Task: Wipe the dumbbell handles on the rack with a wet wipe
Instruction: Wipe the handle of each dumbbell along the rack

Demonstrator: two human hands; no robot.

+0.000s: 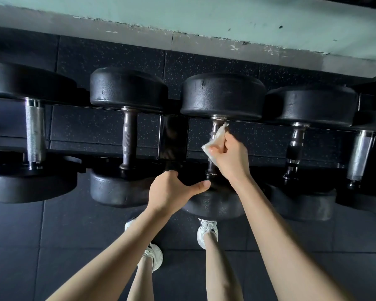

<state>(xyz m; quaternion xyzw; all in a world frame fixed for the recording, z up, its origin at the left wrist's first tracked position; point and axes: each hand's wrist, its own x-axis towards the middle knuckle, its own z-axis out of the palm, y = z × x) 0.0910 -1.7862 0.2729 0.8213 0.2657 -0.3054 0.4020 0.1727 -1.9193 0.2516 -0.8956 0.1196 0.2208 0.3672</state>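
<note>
**Spotter:** Nearest you are your own arms, left forearm and right forearm, both reaching forward to the rack.

**Operator:** Where is the handle?

**Spotter:** The handle lies straight ahead of you. Its long axis runs directly away from you, from the near head to the far head. Your right hand is on it, pinching the wet wipe against the bar, with the wipe reaching toward the far end. I cannot tell whether your fingers close right round the bar.

**Operator:** And my left?

**Spotter:** Your left hand grips the near head, fingers bent over its rim and thumb stretched across. It sits closer to you, just short of the handle.

**Operator:** So the stroke?

**Spotter:** I judge it runs along that axis, back toward you, because the near end shows bare below your hand. Further out, the dark-handled dumbbell lies to the left and the chrome-ringed dumbbell to the right, both parallel to yours.
</note>
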